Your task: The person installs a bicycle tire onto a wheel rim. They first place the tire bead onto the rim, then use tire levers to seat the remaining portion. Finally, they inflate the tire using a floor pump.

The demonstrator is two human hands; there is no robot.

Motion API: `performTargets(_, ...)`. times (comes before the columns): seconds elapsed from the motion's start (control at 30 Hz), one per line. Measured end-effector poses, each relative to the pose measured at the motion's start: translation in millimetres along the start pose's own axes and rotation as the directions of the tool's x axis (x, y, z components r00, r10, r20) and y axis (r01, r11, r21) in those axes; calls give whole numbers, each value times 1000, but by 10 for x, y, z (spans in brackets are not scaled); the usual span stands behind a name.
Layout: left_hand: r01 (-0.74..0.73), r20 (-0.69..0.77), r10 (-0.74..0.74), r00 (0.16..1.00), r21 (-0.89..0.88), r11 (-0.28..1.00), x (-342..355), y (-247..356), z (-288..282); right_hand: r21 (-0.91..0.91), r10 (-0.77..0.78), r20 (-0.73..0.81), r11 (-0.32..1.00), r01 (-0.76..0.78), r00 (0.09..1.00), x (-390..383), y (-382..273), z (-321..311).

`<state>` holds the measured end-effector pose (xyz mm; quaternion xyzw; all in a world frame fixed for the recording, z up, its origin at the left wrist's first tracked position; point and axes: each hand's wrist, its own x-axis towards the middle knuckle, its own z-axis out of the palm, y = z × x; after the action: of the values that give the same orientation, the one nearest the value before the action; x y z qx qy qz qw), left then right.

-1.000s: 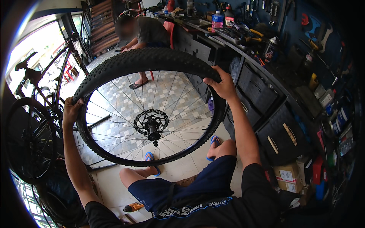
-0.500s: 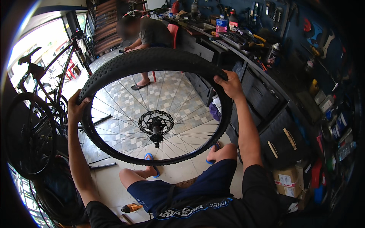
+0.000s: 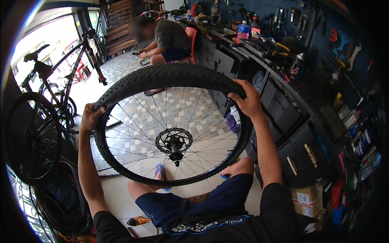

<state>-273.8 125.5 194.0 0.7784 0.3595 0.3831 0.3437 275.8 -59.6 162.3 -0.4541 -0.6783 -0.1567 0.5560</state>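
Item: one thin-spoked, black-rimmed bicycle wheel [image 3: 175, 146], held in front of us over the pale tiled floor [image 3: 115, 192], tilted, tyre on. Our bare left hand [image 3: 91, 117] wraps the knobbly black rubber tyre [image 3: 162, 77] at ten o'clock from the hub; our bare right hand [image 3: 247, 98] grips it at two.

Handling, in our judgement: moderately light but bulky; rim stiff, tread grippy and slightly yielding. Best held by the tyre at opposite sides, clear of the thin spokes and the perforated dark metal brake disc [image 3: 162, 146].

Count, by clock from the hub: one disc; spokes too fine to count; one dark-framed bicycle [image 3: 49, 73], ten; one seated co-worker [image 3: 172, 38], twelve; two upright plastic bottles [image 3: 243, 31] on the cluttered dark bench, one; one brown cardboard box [image 3: 304, 200], four; one orange-and-black power tool [image 3: 138, 221], seven.
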Motion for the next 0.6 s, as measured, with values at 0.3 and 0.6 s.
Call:
performTargets(0.3, 40, 43, -42, 998, 45, 998, -70, -166, 162, -121, 118, 65, 987, -109, 991, -30, -50, 66)
performTargets(0.6, -145, -47, 155, 987, 170, 975, -197, 132, 444, 232, 276, 250, 913, -335, 928, -162, 136, -42)
